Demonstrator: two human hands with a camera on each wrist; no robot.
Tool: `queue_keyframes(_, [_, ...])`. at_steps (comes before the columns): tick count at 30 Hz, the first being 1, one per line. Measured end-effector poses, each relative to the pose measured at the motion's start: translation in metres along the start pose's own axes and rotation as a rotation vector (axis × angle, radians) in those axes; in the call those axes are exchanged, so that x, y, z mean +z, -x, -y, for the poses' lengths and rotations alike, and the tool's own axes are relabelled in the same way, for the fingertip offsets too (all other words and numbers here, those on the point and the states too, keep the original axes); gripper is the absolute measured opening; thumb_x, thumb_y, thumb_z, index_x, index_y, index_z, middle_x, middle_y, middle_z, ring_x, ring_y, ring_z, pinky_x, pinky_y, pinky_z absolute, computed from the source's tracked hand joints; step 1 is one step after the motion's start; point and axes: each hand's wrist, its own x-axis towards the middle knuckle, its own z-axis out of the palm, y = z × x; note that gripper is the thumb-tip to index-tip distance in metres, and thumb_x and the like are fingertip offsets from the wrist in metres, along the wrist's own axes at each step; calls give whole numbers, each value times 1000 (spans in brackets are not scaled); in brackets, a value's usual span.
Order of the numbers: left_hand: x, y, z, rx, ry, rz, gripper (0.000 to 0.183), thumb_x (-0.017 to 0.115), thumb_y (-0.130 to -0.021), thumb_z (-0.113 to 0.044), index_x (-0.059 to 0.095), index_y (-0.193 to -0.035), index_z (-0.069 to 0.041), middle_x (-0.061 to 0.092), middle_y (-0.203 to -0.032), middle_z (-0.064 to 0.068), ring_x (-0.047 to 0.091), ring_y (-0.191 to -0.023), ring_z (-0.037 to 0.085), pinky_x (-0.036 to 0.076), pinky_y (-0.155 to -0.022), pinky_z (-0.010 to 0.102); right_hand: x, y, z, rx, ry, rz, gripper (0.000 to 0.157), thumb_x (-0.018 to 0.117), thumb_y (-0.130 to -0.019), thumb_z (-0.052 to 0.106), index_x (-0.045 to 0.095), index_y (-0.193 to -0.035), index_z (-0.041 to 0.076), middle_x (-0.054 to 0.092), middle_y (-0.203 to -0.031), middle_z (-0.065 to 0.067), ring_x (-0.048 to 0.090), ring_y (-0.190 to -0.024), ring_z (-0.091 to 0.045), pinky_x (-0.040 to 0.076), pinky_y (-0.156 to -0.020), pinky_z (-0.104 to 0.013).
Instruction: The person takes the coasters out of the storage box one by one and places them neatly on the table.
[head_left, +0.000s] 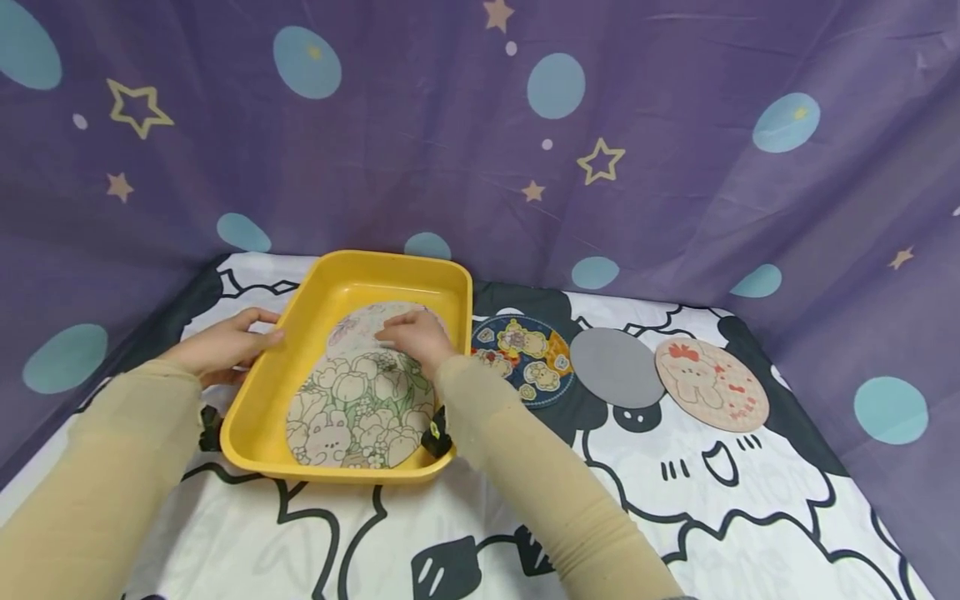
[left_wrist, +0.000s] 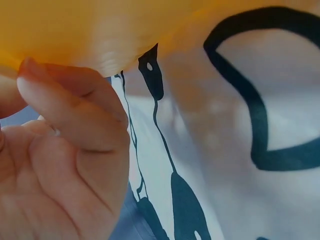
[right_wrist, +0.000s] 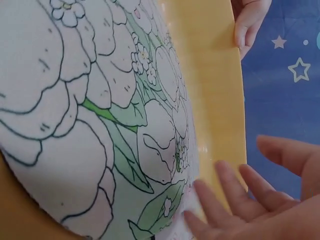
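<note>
Counted one tray (head_left: pixel 337 475), two overlapping mats inside — flowered mat (head_left: pixel 352 408), pale mat (head_left: pixel 352 329) — and three to its right on the cloth (head_left: pixel 247 533): blue mat (head_left: pixel 525 358), grey mat (head_left: pixel 617 367), pink mat (head_left: pixel 712 383). Gripping tray's rim with curled fingers of left hand (head_left: pixel 228 346); holding right hand (head_left: pixel 420 340) wide-fingered at pale mat, with contact unclear.

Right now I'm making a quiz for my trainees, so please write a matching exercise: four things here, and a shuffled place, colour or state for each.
Things:
1. Tray
2. Flower-patterned disc
3. Plain disc
4. Left hand

Matches:
A. Between the blue disc and the pink disc
B. Holding the tray's left rim
C. Lying inside the tray
D. Yellow

Pairs: 1-D, 2-C, 3-A, 4-B
</note>
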Motion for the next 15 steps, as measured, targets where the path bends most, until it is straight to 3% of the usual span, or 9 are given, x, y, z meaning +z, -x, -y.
queue_keyframes(9, [-1, -1, 6, 23, -51, -4, 72, 45, -104, -45, 15, -151, 0, 46, -138, 28, 63, -102, 21, 55, -83, 38, 12, 5, 1, -35, 480, 90, 42, 74, -88, 23, 66, -128, 11, 64, -133, -4, 59, -122, -24, 49, -100, -38])
queue_keyframes(15, [-1, 0, 7, 36, -44, -18, 69, 43, -105, -43, 16, -151, 1, 43, -141, 27, 58, -109, 27, 53, -83, 37, 16, 6, 3, -50, 586, 99, 44, 75, -88, 23, 65, -130, 12, 63, -135, -2, 59, -122, -22, 49, -98, -34])
